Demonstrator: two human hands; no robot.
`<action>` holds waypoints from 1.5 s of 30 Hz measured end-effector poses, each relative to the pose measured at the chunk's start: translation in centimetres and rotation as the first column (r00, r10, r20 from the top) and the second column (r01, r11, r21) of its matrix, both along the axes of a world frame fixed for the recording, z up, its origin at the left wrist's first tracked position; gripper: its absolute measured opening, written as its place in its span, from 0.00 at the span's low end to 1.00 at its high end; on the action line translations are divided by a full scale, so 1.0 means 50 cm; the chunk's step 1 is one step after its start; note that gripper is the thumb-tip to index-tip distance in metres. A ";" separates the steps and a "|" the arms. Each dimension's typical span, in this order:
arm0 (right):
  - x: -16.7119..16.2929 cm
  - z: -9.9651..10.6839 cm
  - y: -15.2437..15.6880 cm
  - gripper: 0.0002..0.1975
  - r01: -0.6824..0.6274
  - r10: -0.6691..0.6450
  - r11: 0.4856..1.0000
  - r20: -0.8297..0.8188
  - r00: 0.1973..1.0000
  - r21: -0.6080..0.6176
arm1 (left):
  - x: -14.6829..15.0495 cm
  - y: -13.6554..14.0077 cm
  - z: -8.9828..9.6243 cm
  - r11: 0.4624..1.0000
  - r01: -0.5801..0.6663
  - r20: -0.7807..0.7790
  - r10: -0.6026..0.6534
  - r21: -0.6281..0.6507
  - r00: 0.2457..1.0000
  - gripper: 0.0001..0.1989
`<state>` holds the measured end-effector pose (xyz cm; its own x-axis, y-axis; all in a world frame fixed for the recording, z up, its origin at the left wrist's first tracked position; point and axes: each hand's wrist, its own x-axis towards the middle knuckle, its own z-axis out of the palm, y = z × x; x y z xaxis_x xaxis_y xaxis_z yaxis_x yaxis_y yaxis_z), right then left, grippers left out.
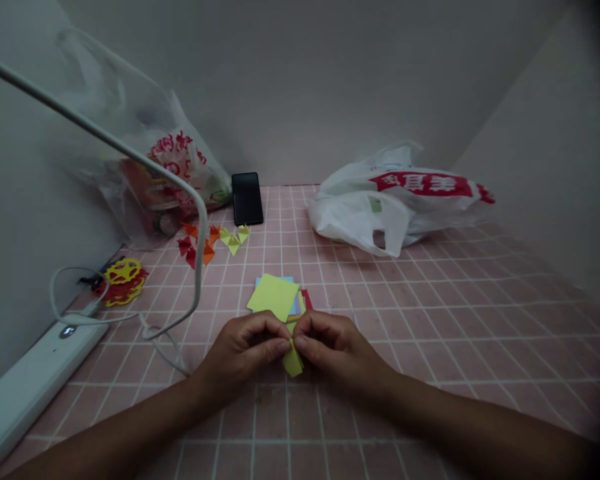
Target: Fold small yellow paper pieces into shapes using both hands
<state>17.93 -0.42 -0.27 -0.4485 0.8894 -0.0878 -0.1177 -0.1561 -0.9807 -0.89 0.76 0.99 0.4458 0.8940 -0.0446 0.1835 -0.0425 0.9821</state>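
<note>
Yellow folded paper [293,361] pinched between left hand [243,352] and right hand [333,349].

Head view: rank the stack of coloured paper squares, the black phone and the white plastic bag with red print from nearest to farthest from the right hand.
From the right hand:
1. Stack of coloured paper squares, just beyond the fingers on the pink grid table.
2. White plastic bag with red print, far right.
3. Black phone, leaning at the back wall, slightly left.
</note>
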 end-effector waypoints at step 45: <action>-0.001 -0.009 0.006 0.13 -0.083 0.083 0.996 -0.025 0.996 0.013 | 0.005 -0.001 0.002 0.996 -0.040 0.058 0.044 -0.074 0.997 0.05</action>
<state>17.89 -0.14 -0.71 -0.5227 0.8500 -0.0653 -0.1294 -0.1548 -0.9794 -0.66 0.69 1.10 0.4118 0.9073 -0.0847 0.1248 0.0359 0.9915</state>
